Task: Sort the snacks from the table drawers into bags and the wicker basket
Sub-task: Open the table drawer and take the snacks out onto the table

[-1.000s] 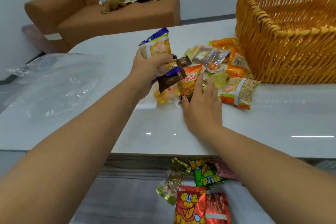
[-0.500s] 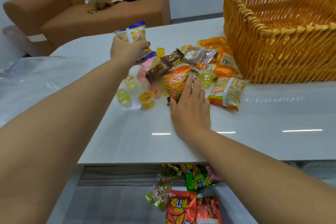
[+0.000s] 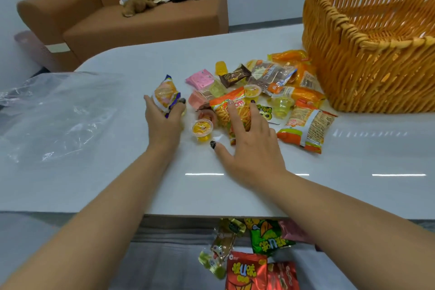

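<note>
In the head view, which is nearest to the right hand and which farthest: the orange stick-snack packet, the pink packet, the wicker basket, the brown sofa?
1. Orange stick-snack packet: under the right hand's fingers.
2. Pink packet: beyond the hand, slightly left.
3. Wicker basket: far right on the table.
4. Brown sofa: behind the table, far left.

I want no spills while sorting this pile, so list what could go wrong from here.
1. The right hand lies spread over the orange snack packet, right beside a jelly cup; dragging the packet could tip or roll the cup.
2. The left hand grips a purple-edged packet close to the pile; a sweep toward the clear plastic bag might scatter loose sweets.
</note>
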